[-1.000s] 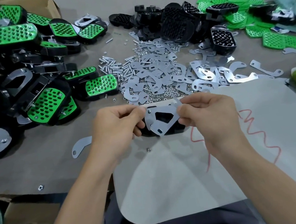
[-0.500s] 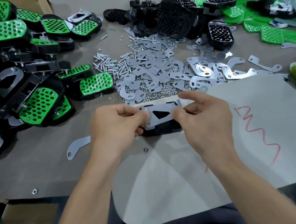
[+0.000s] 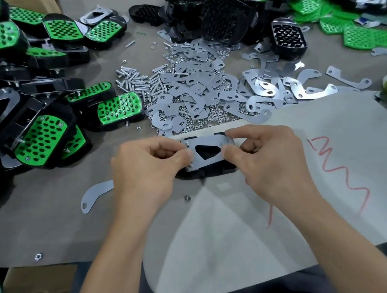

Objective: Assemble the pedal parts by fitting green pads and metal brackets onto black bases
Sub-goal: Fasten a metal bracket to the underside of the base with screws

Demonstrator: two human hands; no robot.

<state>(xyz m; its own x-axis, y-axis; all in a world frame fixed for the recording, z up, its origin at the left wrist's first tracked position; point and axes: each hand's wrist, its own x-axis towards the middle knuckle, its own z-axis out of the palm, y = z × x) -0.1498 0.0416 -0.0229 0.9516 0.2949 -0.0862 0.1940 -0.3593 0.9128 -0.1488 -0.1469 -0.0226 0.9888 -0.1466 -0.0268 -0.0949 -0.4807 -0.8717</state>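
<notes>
two hands [image 3: 150, 170] [image 3: 269, 157], one held bracket [image 3: 206, 163], one black base [image 3: 206, 173].

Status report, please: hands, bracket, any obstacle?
Left hand and right hand pinch the metal bracket. Bracket sits on black base. Loose nut nearby, not touching.

Black base [image 3: 206, 174] mostly hidden under metal bracket [image 3: 205, 163].

Grey-brown table [image 3: 49, 233], pale sheet [image 3: 226, 241] with red scribble, cardboard box [image 3: 45, 2]
</notes>
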